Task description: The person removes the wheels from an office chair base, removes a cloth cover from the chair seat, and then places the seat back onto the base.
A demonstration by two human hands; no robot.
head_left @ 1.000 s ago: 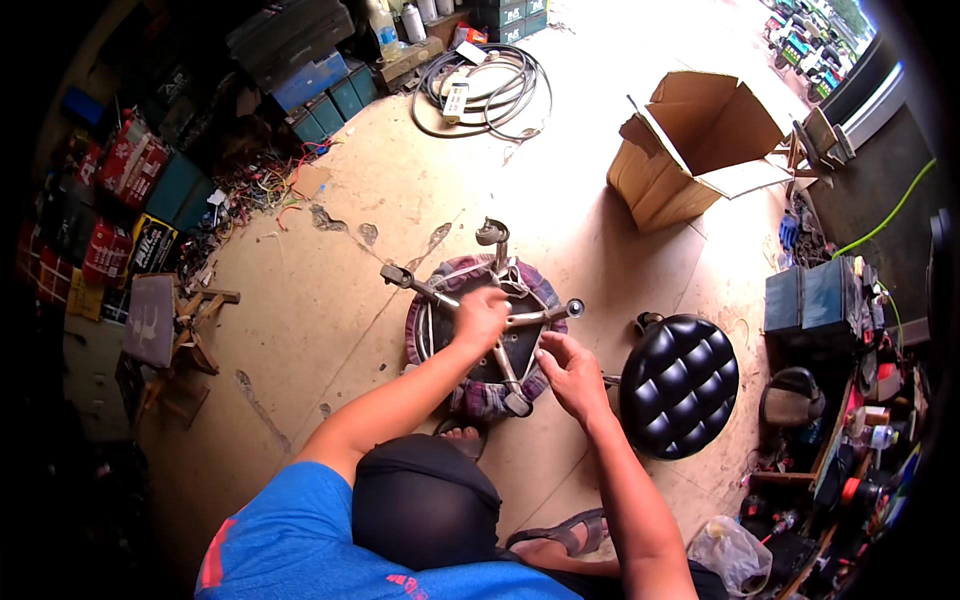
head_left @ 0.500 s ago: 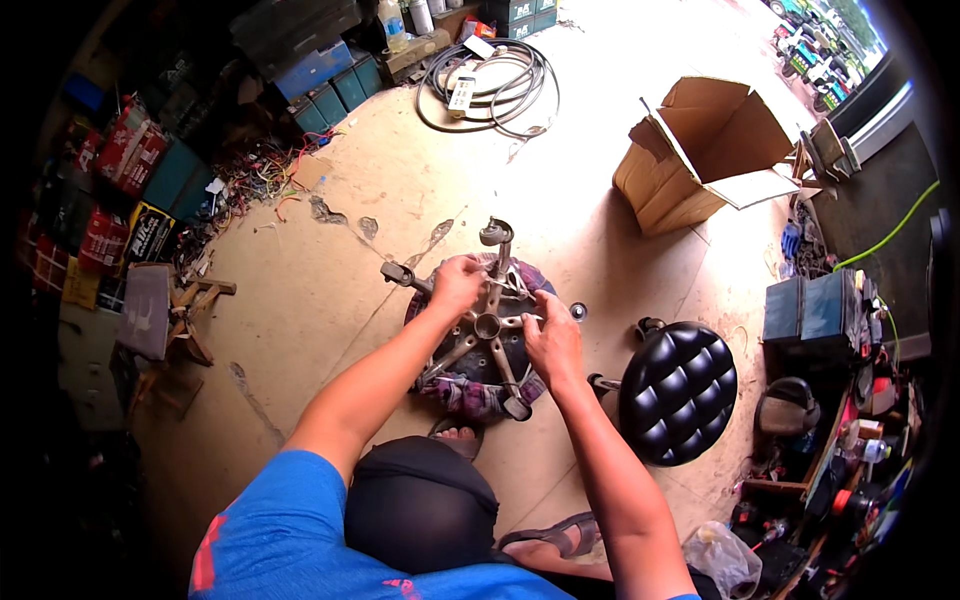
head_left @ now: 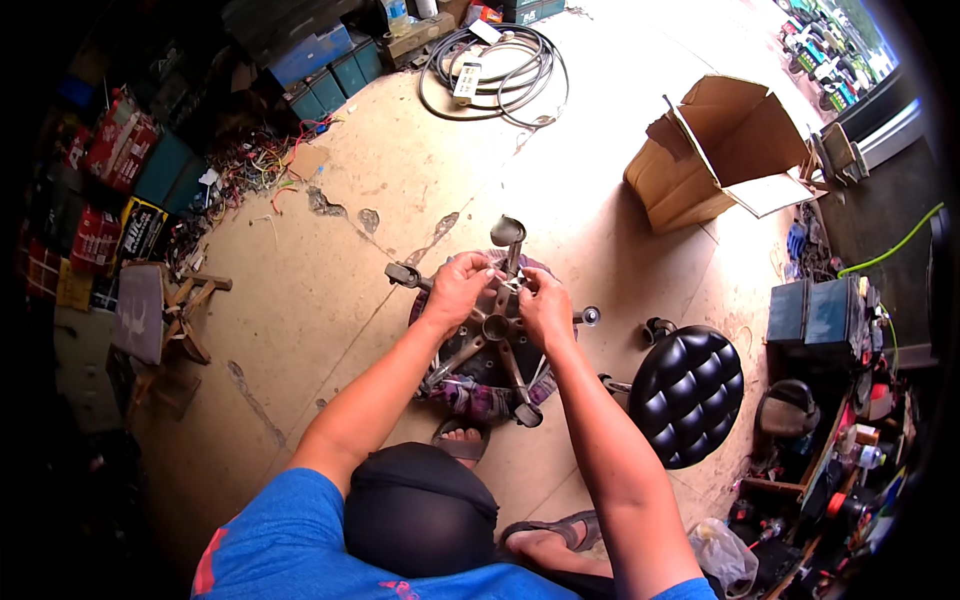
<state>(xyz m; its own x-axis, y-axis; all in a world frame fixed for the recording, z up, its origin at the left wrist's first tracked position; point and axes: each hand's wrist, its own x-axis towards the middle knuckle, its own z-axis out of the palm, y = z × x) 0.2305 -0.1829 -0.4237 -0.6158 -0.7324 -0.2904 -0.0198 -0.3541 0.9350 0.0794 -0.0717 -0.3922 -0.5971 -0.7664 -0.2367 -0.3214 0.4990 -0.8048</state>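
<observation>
An upturned stool (head_left: 495, 326) stands on the floor in front of me, its metal star base with casters facing up. Plaid cloth (head_left: 470, 398) wraps the edge of its round seat. Over the far leg, a thin white cord (head_left: 513, 284) runs between my hands. My left hand (head_left: 462, 288) is closed, fingertips pinching the cord from the left. On the other side, my right hand (head_left: 545, 308) is also closed in a pinch on the cord. The cord's exact path around the leg is hidden by my fingers.
A second stool with a black tufted seat (head_left: 686, 397) lies tipped on the right. Beyond it stands an open cardboard box (head_left: 680, 180). A coiled black cable (head_left: 540, 80) lies at the back. Small wooden stool (head_left: 140, 315), loose wires (head_left: 262, 165) and stacked boxes line the left.
My right hand has moved up and closer to my left, both now meeting at the cord by the far leg. The stool's right caster now shows more.
</observation>
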